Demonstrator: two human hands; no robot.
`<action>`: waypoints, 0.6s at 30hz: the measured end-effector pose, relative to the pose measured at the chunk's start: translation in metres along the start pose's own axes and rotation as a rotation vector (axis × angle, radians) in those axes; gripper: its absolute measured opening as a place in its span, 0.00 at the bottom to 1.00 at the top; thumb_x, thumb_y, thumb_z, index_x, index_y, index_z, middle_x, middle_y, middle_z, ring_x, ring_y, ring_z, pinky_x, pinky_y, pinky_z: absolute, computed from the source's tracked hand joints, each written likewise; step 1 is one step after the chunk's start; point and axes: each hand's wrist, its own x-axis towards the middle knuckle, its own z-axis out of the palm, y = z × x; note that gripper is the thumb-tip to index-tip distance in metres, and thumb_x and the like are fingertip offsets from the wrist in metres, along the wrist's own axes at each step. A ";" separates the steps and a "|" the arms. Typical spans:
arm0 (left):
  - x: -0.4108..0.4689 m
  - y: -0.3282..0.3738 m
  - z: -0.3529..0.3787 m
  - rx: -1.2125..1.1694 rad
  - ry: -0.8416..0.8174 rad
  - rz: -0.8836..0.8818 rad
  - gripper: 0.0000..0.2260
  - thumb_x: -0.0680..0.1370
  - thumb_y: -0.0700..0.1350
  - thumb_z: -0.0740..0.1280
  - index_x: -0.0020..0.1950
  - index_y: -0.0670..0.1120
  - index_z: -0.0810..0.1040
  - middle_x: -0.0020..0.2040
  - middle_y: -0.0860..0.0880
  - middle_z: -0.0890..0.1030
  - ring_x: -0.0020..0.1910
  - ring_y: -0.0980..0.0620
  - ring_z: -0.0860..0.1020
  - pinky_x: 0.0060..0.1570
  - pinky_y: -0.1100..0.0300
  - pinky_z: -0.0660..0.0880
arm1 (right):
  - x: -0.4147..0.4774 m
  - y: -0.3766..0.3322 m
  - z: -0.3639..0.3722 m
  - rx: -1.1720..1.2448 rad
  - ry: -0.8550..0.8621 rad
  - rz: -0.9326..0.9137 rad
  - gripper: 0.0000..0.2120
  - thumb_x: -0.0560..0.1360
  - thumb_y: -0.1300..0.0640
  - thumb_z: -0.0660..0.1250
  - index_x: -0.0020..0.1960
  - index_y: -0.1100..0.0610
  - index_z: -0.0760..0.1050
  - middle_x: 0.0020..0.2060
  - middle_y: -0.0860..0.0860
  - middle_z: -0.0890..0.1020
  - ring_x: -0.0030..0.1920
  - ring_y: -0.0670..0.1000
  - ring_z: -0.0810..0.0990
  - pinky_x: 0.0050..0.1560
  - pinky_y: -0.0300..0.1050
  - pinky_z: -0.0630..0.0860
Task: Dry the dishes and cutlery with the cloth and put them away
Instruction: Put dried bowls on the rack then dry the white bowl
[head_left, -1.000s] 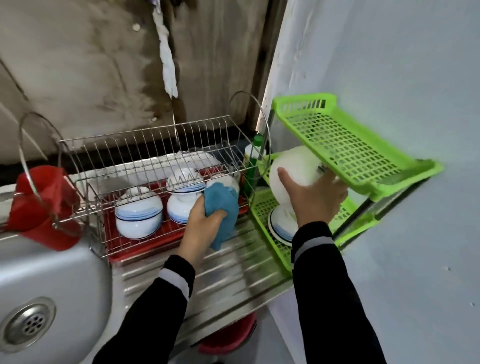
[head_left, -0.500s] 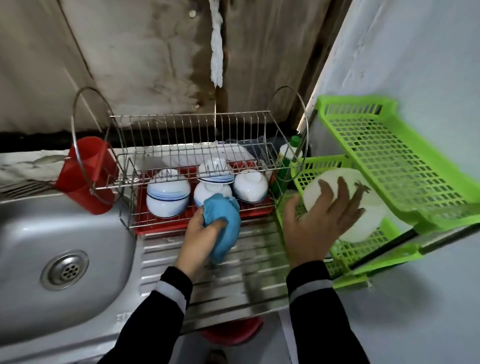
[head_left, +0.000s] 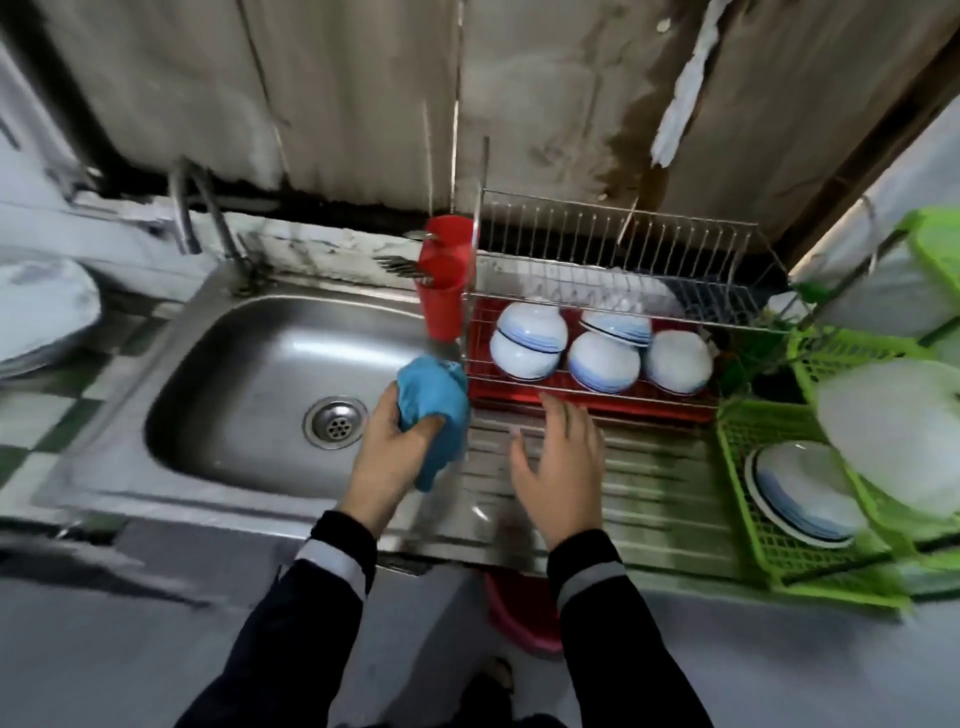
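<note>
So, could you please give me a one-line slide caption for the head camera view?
Left hand grips the blue cloth while the open right hand hovers near upturned bowls in the wire rack.

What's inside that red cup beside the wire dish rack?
Forks: their tines stick out over the rim of the red cup. Another metal piece shows at its top edge. The lower ends, and anything else inside, are hidden by the cup's wall.
</note>
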 end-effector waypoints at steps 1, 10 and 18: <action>-0.003 0.000 -0.020 -0.008 0.027 0.000 0.17 0.78 0.34 0.66 0.63 0.50 0.71 0.50 0.54 0.79 0.47 0.57 0.78 0.38 0.70 0.75 | -0.007 -0.016 0.009 0.004 -0.038 -0.024 0.28 0.75 0.42 0.55 0.68 0.58 0.72 0.62 0.57 0.78 0.65 0.62 0.73 0.66 0.62 0.69; -0.051 -0.002 -0.203 -0.084 0.319 0.040 0.17 0.78 0.32 0.64 0.63 0.49 0.72 0.50 0.55 0.80 0.44 0.62 0.78 0.38 0.72 0.75 | -0.062 -0.171 0.084 0.071 -0.279 -0.246 0.26 0.77 0.42 0.58 0.70 0.55 0.70 0.65 0.54 0.77 0.67 0.58 0.71 0.69 0.59 0.66; -0.082 -0.009 -0.340 -0.096 0.621 0.040 0.18 0.79 0.34 0.64 0.67 0.48 0.71 0.57 0.49 0.80 0.53 0.51 0.79 0.51 0.56 0.79 | -0.093 -0.291 0.139 0.148 -0.462 -0.493 0.25 0.81 0.45 0.60 0.74 0.54 0.66 0.71 0.54 0.71 0.73 0.59 0.65 0.73 0.59 0.61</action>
